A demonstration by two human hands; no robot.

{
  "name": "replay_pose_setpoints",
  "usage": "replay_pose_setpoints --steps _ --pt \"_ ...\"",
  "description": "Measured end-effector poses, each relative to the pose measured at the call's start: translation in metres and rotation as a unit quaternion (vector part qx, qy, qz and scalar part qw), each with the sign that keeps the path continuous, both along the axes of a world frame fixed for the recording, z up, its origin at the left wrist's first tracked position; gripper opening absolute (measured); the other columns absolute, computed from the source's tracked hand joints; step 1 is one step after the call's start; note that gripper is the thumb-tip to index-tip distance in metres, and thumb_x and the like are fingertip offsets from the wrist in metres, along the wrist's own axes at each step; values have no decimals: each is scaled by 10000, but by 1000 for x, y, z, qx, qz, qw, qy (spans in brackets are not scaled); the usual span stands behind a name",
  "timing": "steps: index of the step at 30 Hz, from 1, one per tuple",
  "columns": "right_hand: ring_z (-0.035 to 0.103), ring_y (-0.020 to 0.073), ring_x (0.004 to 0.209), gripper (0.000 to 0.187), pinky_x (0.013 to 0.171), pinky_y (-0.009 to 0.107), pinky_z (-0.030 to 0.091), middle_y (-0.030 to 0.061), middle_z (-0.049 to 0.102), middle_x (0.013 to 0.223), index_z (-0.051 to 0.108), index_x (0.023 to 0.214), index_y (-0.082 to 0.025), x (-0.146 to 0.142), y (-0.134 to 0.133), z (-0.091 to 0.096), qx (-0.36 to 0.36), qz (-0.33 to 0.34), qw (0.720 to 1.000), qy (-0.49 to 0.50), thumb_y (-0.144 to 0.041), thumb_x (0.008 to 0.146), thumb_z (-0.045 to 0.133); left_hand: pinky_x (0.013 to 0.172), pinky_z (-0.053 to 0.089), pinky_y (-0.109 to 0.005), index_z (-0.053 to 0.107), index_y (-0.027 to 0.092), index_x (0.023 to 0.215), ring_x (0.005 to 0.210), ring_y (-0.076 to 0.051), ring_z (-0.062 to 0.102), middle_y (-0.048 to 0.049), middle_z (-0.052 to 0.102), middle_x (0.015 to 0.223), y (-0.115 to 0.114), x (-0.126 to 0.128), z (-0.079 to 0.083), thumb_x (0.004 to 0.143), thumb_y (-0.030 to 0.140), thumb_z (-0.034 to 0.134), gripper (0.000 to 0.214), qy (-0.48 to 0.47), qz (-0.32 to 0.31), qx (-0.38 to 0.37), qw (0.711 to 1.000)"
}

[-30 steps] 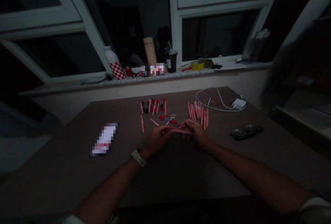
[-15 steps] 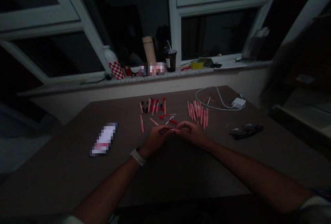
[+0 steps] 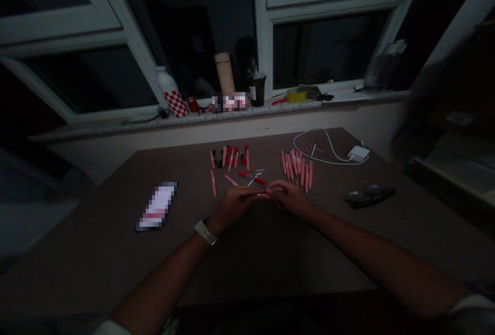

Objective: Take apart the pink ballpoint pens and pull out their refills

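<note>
Watching from afar, I'm seeing the left hand (image 3: 232,206) and right hand (image 3: 288,198) meeting at the fingertips, both pinching a slim pink pen (image 3: 263,196), mostly hidden between them; loose pink pens (image 3: 297,167) are lying just ahead on the brown table (image 3: 185,268), beside red pen parts (image 3: 246,174) and a white charger cable (image 3: 332,161)

Two batches of pens, a left batch (image 3: 229,157) and a right batch (image 3: 297,167), lie side by side on a table (image 3: 263,257), with a packet (image 3: 157,206) far left, a charger (image 3: 358,153) behind eyeglasses (image 3: 369,196) far right, and a window sill (image 3: 174,120) beyond.
</note>
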State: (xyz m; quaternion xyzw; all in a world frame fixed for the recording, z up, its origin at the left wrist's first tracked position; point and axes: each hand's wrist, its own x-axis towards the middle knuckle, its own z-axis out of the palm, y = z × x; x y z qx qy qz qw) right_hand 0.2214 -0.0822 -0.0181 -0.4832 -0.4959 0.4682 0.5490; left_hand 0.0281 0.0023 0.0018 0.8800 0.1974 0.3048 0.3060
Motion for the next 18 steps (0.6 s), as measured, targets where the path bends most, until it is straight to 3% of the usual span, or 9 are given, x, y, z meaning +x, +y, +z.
replay_pose_setpoints --steps 4,10,18 --pt "599 108 607 416 526 218 424 18 711 824 623 875 -192 -1 1 0 20 3 1000 -8 -472 649 833 692 537 -249 774 205 1033 786 -177 708 -57 768 904 0 0 0 880 291 699 191 -8 4 -9 1000" --pt "452 75 428 459 417 210 308 -3 689 678 625 902 -184 1 2 -4 -9 32 999 -12 -629 792 643 751 534 -258 774 204 1030 818 -174 701 -53 765 931 2 -1 -3 877 270 703 181 -7 6 -20 1000" --pt "558 111 597 448 509 219 354 9 665 716 630 834 -179 -2 1 0 10 20 1000 -19 -569 681 788 749 523 -251 772 202 1031 855 -178 703 -54 763 953 -4 1 8 901 265 661 182 -5 2 -53 999"
